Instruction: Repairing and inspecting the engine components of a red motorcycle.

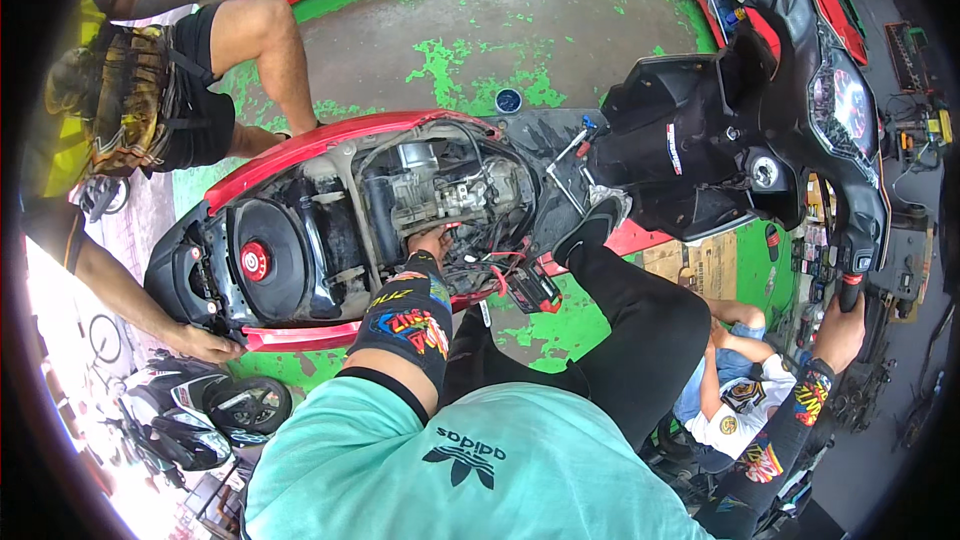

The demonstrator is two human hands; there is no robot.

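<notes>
Nearest, lower centre of frame: the left hand is buried in the open engine bay of the red scooter; its grip is hidden, can't tell. Loose red wires hang just beside it and could snag or pull free. Lower right: the right hand is clenched on the handlebar grip; a twist could tip the scooter. Left edge: another person's hand steadies the tail.
</notes>
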